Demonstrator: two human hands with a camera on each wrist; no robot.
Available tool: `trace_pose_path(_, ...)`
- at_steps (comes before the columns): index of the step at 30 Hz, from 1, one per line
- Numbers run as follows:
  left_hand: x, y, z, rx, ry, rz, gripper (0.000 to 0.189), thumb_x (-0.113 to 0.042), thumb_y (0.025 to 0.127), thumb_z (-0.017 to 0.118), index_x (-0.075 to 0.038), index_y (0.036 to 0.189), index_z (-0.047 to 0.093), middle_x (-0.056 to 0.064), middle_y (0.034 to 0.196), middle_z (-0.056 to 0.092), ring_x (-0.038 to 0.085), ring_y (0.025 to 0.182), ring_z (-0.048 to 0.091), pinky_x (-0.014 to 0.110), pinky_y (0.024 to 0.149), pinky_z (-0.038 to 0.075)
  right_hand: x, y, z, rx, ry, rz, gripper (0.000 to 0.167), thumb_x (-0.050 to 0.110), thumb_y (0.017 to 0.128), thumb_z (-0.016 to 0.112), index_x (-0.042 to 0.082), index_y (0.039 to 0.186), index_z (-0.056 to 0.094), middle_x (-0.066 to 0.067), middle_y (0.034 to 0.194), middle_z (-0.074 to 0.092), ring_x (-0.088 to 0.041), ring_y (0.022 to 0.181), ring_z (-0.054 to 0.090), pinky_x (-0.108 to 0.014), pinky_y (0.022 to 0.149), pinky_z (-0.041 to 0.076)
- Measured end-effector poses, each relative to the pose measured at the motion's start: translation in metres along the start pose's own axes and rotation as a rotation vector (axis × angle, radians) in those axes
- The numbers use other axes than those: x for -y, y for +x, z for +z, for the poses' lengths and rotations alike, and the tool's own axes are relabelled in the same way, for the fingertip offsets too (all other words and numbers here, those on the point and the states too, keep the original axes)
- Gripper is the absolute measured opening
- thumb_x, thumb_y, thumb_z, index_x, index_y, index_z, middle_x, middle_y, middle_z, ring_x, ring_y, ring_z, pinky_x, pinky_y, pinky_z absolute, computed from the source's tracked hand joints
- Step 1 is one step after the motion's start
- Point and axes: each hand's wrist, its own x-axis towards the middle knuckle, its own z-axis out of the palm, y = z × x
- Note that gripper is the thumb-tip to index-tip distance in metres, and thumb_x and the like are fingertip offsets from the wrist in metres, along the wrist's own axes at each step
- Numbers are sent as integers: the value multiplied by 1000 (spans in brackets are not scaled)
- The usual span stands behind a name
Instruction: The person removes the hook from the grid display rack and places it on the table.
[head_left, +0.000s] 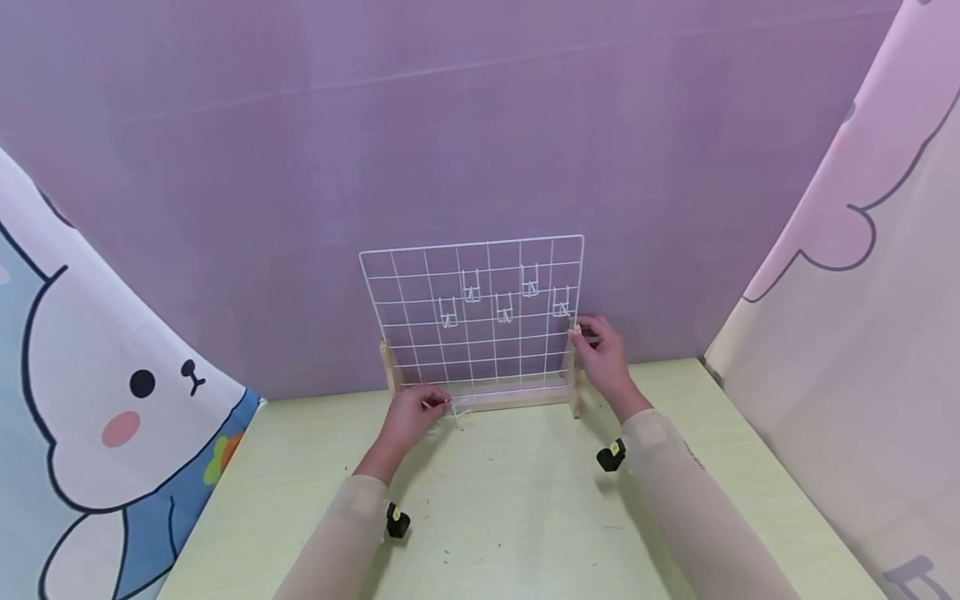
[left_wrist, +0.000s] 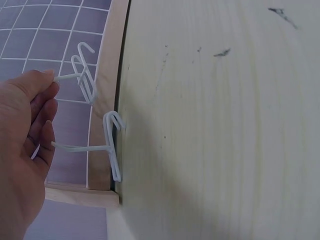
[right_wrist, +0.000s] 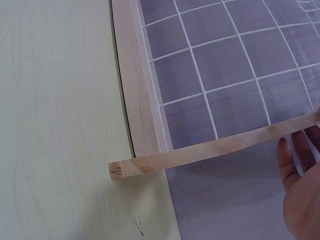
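Note:
A white wire grid panel (head_left: 471, 244) stands upright in a wooden base (head_left: 517, 399) on the table. Low at the panel's left front, my left hand (head_left: 411, 417) pinches a white wire hook (left_wrist: 67, 77) by its stem between thumb and forefinger. A second wire hook (left_wrist: 85, 148) sticks out from the lower fingers of that same hand. My right hand (head_left: 606, 358) grips the top of the right wooden upright (right_wrist: 215, 148), thumb in front at the panel's edge. Several matching hooks (head_left: 505, 313) hang on the upper part of the grid.
The pale yellow-green table (head_left: 517, 500) has small dark marks on it. A purple cloth backdrop (head_left: 480, 150) rises close behind the stand. Printed cloths flank the table, one with a cartoon rabbit (head_left: 112, 350) at left. Black wrist cameras (head_left: 611, 456) sit on both sleeves.

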Motion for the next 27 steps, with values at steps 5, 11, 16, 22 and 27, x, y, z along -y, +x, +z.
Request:
trace_pose_path(5, 3, -1, 2, 3, -4, -14, 8, -5, 98, 84, -12, 100, 83, -6, 92, 79, 11, 81, 69, 33, 78, 62, -1, 1, 0, 1, -2, 8, 25, 9, 109, 70, -3, 131, 72, -17, 126, 66, -27, 110, 63, -17, 86, 55)
trace_pose_path(11, 7, 0, 4, 12, 1, 8, 5, -3, 97, 85, -6, 101, 83, -2, 92, 80, 11, 80, 70, 31, 75, 62, -1, 0, 0, 1, -7, 8, 25, 8, 109, 70, -3, 132, 72, -16, 126, 66, -26, 111, 63, -18, 86, 55)
trace_pose_path(16, 11, 0, 6, 15, -8, 10, 5, -3, 96, 85, -7, 98, 83, 1, 94, 80, 11, 79, 69, 29, 74, 61, 1, 0, 0, -3, -10, 8, 26, 8, 109, 69, -4, 132, 72, -16, 126, 66, -26, 112, 63, -19, 88, 55)
trace_pose_path(22, 16, 0, 9, 13, -11, 0, 8, -4, 95, 87, -6, 101, 83, -2, 92, 79, 11, 78, 68, 28, 70, 60, 2, 0, 0, -2, -10, 20, 26, 9, 109, 70, -3, 132, 71, -15, 128, 66, -26, 113, 63, -20, 88, 55)
trace_pose_path(27, 17, 0, 10, 8, -4, -4, 8, -5, 95, 87, -11, 98, 84, -4, 92, 78, 11, 78, 68, 27, 70, 60, 0, 0, 0, 0, -5, 17, 26, 8, 109, 70, -4, 132, 71, -14, 127, 66, -26, 112, 62, -19, 88, 54)
